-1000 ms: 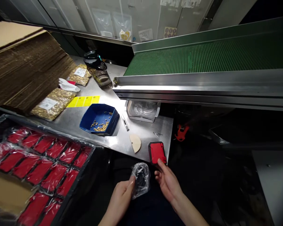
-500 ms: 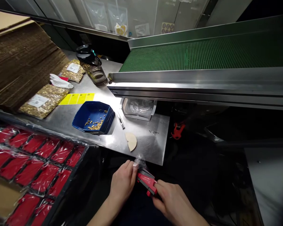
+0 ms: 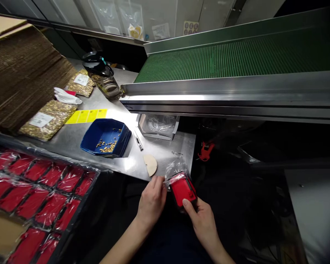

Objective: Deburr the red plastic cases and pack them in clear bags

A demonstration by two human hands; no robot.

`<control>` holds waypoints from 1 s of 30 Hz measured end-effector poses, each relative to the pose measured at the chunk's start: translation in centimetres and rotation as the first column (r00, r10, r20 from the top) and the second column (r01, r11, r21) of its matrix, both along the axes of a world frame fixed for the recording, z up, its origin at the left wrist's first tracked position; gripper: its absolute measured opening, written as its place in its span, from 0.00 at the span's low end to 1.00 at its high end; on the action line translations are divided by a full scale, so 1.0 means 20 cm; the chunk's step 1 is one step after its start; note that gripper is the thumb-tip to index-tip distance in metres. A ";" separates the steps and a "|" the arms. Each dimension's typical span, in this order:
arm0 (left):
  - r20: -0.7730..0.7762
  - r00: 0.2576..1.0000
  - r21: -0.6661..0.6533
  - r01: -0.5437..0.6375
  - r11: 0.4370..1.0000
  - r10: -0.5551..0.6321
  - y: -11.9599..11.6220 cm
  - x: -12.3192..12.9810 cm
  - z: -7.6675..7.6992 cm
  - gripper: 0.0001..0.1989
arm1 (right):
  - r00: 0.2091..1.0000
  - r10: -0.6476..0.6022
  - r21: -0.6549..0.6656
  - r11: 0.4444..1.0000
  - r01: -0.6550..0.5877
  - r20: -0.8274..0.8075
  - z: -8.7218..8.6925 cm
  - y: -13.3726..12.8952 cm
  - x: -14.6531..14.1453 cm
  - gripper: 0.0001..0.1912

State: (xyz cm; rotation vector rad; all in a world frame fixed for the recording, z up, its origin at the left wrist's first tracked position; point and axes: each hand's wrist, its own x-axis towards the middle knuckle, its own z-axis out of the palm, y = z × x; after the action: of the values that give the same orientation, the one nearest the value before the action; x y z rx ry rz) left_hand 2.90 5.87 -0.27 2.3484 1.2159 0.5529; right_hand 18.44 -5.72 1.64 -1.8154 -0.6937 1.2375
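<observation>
Near the front edge of the metal table, my right hand (image 3: 205, 223) grips a red and black box-shaped device (image 3: 182, 189), thumb across its red face. A thin clear plastic bag (image 3: 176, 168) bunches around the device's far end. My left hand (image 3: 153, 198) is closed at the left edge of this bag, its fingertips pinching the film. Just beyond that hand lies a beige half-round piece (image 3: 150, 165) on the tabletop. Small metal pins (image 3: 177, 153) rest behind the bag.
A blue bin (image 3: 106, 137) holds small brass parts, with a utility knife (image 3: 138, 140) beside it. Bagged red items fill a crate (image 3: 95, 183) at left. A grey tray (image 3: 158, 126) with plastic bags sits below the green conveyor (image 3: 181, 66). A bottle (image 3: 101, 75) stands behind.
My right hand has turned the device so its broad red face shows, and raised it slightly. The plastic bag now spreads over its far end. My left hand moved a little right and up.
</observation>
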 end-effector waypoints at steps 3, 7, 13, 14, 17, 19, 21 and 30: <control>0.016 0.998 -0.001 0.064 0.998 -0.064 -0.02 0.02 0.02 0.08 | 0.999 0.028 0.044 0.999 -0.027 -0.019 -0.01 0.02 0.03 0.23; 0.040 0.995 0.024 0.090 0.996 -0.091 -0.01 0.03 0.04 0.08 | 0.979 0.179 0.037 0.982 -0.183 0.093 0.01 0.04 0.10 0.17; 0.062 0.990 0.077 0.124 0.989 -0.129 0.00 0.08 0.04 0.08 | 0.877 0.363 -0.067 0.930 -0.361 0.314 0.06 0.09 0.13 0.11; 0.066 0.988 0.087 0.133 0.987 -0.138 -0.01 0.09 0.04 0.07 | 0.857 0.382 -0.088 0.923 -0.376 0.347 0.06 0.10 0.13 0.10; 0.077 0.979 0.116 0.180 0.977 -0.190 -0.05 0.10 0.06 0.07 | 0.840 0.382 -0.095 0.922 -0.375 0.385 0.07 0.12 0.14 0.10; 0.069 0.973 0.122 0.211 0.970 -0.220 -0.09 0.10 0.07 0.08 | 0.888 0.301 -0.036 0.951 -0.308 0.347 0.06 0.12 0.14 0.11; 0.037 0.977 0.101 0.206 0.973 -0.211 -0.11 0.10 0.08 0.09 | 0.936 0.187 0.013 0.980 -0.199 0.297 0.05 0.12 0.14 0.14; 0.016 0.963 -0.092 0.268 0.959 -0.268 -0.18 0.10 0.11 0.09 | 0.984 -0.103 0.052 0.994 0.097 0.144 -0.02 0.07 0.07 0.25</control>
State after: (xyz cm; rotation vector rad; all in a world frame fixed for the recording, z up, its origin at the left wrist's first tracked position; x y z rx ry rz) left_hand 4.84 2.33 1.87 2.3782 0.8798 0.3995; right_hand 19.75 -4.24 1.28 -1.8940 -0.6966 1.0233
